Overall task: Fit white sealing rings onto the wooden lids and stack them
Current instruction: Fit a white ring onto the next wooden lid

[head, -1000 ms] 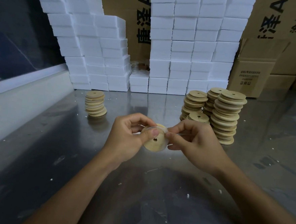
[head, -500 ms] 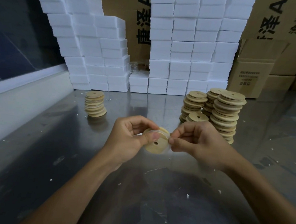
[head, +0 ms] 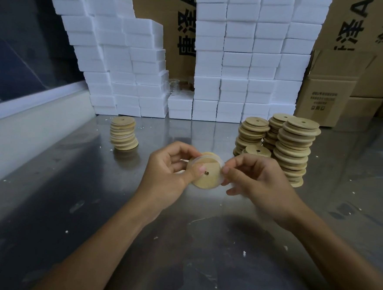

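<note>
A round wooden lid (head: 208, 177) with a small centre hole is held up above the steel table, its face towards me. My left hand (head: 168, 177) grips its left edge, thumb pressed on the face near the hole. A translucent white sealing ring (head: 221, 162) lies around the lid's upper and right rim. My right hand (head: 258, 181) pinches the ring at the lid's right edge. On the left of the table stands a short stack of lids with white rings (head: 123, 133). On the right stand taller stacks of bare wooden lids (head: 295, 150).
White foam blocks (head: 242, 57) are piled along the back of the steel table (head: 91, 205), with cardboard boxes (head: 325, 97) behind and to the right. A white ledge (head: 29, 120) runs along the left side. Small white crumbs dot the table.
Both hands have lifted the lid slightly and turned it a little. My right fingers have worked the ring further round the lid's right rim.
</note>
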The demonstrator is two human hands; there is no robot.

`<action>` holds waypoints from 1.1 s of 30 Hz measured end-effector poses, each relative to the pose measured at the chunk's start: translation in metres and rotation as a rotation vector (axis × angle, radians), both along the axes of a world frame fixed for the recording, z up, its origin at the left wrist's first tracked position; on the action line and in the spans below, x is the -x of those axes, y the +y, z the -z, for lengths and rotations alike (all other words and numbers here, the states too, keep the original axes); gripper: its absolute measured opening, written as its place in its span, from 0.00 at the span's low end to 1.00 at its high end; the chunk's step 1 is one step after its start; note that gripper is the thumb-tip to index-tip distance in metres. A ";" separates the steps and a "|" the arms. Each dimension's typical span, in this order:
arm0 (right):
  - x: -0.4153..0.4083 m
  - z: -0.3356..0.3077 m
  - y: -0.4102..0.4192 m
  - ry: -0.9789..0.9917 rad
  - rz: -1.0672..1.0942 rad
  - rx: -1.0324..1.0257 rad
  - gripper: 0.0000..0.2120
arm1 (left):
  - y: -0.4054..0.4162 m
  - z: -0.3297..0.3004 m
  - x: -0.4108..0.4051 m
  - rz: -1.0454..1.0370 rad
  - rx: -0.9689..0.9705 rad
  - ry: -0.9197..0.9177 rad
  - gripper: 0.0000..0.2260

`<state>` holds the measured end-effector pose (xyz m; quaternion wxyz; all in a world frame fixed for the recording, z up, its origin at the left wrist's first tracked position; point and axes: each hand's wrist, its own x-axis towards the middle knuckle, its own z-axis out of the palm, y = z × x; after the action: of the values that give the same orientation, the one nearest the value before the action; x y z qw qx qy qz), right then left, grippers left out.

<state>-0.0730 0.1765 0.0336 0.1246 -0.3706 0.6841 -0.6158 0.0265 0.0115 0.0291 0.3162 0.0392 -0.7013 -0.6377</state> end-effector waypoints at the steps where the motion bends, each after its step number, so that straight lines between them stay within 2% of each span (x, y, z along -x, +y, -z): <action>1: 0.000 0.000 -0.001 0.054 0.021 -0.007 0.03 | 0.001 0.001 0.000 -0.010 0.045 -0.015 0.10; 6: -0.004 0.001 -0.002 0.246 0.019 -0.043 0.04 | 0.005 0.004 0.002 0.011 0.099 -0.029 0.09; 18: -0.002 -0.005 0.000 0.152 -0.028 -0.040 0.03 | 0.001 0.000 0.001 0.042 0.085 -0.008 0.12; 26: -0.002 -0.001 0.001 0.129 -0.035 -0.068 0.04 | -0.001 0.000 0.000 0.052 -0.180 0.024 0.10; 33: -0.004 0.001 -0.002 0.087 -0.016 -0.036 0.05 | 0.000 -0.002 -0.001 -0.006 -0.207 -0.048 0.09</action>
<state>-0.0686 0.1747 0.0326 0.1063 -0.4002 0.6969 -0.5855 0.0271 0.0117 0.0308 0.2954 0.0893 -0.6389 -0.7047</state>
